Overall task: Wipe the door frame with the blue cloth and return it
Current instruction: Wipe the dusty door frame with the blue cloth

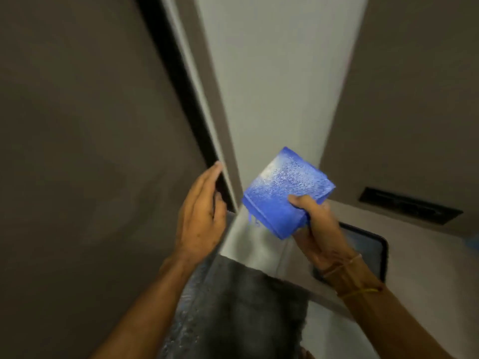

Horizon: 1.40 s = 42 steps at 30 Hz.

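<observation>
A folded blue cloth (282, 193) with a pale dusty patch on its upper face is held flat in my right hand (321, 229), thumb on top near its right corner. The cloth hovers just right of the grey door frame (207, 81), not touching it. My left hand (202, 216) is open, fingers together and stretched up, with the fingertips resting at the frame's edge beside the dark gap (181, 81). The frame runs diagonally from the top centre down to between my hands.
A brown door or wall panel (77, 151) fills the left side. A pale wall strip (280, 73) runs right of the frame. A dark grey mat (241, 307) lies on the floor below. A black vent (409, 206) and a dark-rimmed panel (368, 247) sit at right.
</observation>
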{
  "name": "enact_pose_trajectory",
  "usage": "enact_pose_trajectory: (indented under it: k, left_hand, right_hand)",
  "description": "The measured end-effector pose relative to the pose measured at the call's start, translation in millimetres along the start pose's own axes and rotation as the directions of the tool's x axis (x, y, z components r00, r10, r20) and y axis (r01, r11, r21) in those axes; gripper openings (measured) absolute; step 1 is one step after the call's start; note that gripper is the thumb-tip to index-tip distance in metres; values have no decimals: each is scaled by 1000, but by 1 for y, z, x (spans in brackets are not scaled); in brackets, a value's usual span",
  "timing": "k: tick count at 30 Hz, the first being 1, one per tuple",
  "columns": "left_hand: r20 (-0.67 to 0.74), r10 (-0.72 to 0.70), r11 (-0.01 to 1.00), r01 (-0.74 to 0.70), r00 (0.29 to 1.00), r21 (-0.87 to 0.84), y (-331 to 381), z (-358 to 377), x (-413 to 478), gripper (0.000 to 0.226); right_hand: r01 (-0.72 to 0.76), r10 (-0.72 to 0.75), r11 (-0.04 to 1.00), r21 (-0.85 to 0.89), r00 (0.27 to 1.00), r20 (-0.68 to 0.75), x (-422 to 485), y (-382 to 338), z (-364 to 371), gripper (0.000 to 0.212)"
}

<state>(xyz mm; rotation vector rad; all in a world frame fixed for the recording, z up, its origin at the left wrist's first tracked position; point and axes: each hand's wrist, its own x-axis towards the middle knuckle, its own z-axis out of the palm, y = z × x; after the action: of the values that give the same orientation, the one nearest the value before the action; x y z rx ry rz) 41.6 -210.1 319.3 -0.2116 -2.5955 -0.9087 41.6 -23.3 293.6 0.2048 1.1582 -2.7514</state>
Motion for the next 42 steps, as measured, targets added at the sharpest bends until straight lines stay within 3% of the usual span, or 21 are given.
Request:
enact_pose_trajectory:
  k: [3,5,9,11,13,18,22,26,30,35,40,42]
  left_hand:
    - [-140,19,998,-11,990,57,-2,-103,-22,55]
    - [-191,70,993,-51,979,107,3,-160,-37,59]
    - [-291,210,941,-111,934,321,5,-300,-86,63]
    - [-339,238,907,-83,910,412,5,-368,-120,59]
    - [-381,252,871,-37,890,490,10,-425,-155,57]
    - [-400,316,676,92,860,731,32,-527,-225,56]
    - [-371,391,416,197,842,888,46,-580,-260,57]
    - [-452,495,276,359,742,891,53,-635,-280,53]
    - [-548,510,199,528,663,825,53,-685,-280,54]
    - [-707,381,155,713,596,684,37,-731,-275,61]
    - [-715,398,142,732,574,666,21,-743,-272,63]
    - [-701,403,135,719,588,681,20,-744,-274,63]
  right_hand:
    - [21,-23,1000,17,994,103,-24,9,103,34]
    - [121,-114,992,-35,981,156,-44,12,166,37]
    - [319,-241,937,-144,887,395,-98,40,311,35]
    - [446,-295,868,-218,817,496,-132,58,376,20]
    - [587,-349,777,-228,703,620,-166,71,429,9]
    - [800,-490,596,66,297,820,-251,85,516,50]
    - [860,-585,423,284,20,811,-282,83,556,56]
    - [887,-672,242,394,-140,727,-302,81,587,62]
    - [910,-652,68,409,-270,708,-323,82,598,41]
    - [912,-590,-164,375,-395,704,-344,93,606,39]
    - [873,-491,-418,251,-450,746,-356,118,628,39]
    - [845,-414,-499,193,-428,803,-354,133,632,58]
